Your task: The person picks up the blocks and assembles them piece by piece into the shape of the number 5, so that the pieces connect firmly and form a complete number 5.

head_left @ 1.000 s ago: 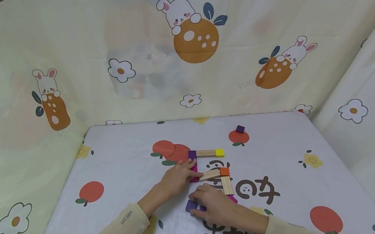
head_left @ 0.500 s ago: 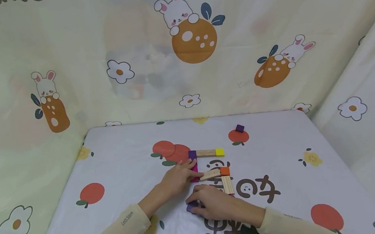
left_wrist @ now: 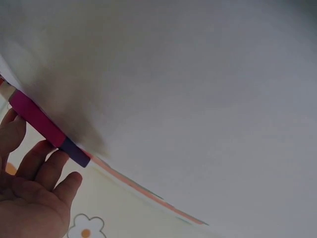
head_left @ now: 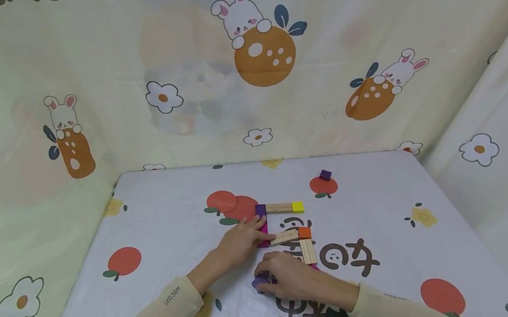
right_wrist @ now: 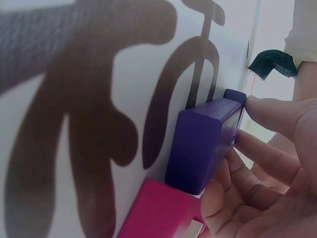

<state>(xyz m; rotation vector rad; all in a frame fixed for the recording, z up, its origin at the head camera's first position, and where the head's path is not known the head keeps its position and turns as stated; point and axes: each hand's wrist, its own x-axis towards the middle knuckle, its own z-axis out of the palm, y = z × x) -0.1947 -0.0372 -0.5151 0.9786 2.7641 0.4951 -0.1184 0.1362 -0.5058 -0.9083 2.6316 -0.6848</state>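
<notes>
My left hand [head_left: 239,241] rests with its fingertips along a row made of a purple block [head_left: 260,209] and a magenta block [head_left: 264,228]. In the left wrist view its extended fingers touch the side of the magenta block [left_wrist: 37,116] and reach the purple end [left_wrist: 75,152]. My right hand [head_left: 291,277], nearer the front, pinches a purple block [head_left: 260,283] low on the cloth. The right wrist view has the thumb at a small purple piece [right_wrist: 235,95] and fingers along a longer purple block [right_wrist: 198,144]. A magenta block [right_wrist: 158,213] sits close to it.
A wooden strip [head_left: 279,208] leads to a yellow cube [head_left: 298,207]. Another wooden block [head_left: 284,237] meets an orange cube [head_left: 305,232], with an upright-running wooden block [head_left: 308,250] below. A loose purple cube [head_left: 325,175] lies farther back on the patterned tablecloth [head_left: 372,202].
My right hand has shifted slightly left, and its fingers now cover more of the purple pieces and of the magenta block behind them. The left hand has stayed in place.
</notes>
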